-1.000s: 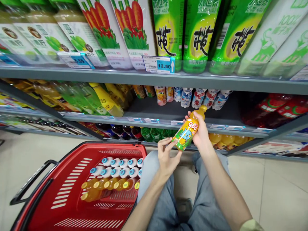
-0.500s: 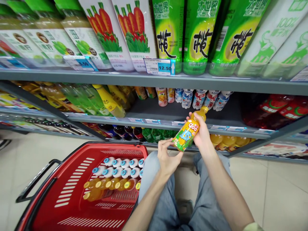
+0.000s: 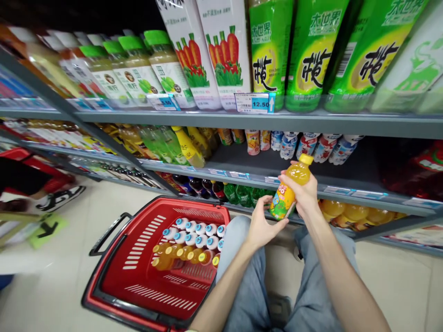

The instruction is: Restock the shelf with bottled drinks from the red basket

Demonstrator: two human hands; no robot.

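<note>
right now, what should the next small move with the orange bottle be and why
Probably carry the orange bottle toward the red basket: the right hand grips it, the left hand is near its base, and the basket already holds similar yellow-capped bottles.

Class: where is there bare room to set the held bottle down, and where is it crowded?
The held bottle might fit on the middle shelf, right of the yellow bottle and before the red-labelled bottles; also on floor left of the red basket. Crowded: upper shelf, carrot cartons and green bottles side by side.
</note>
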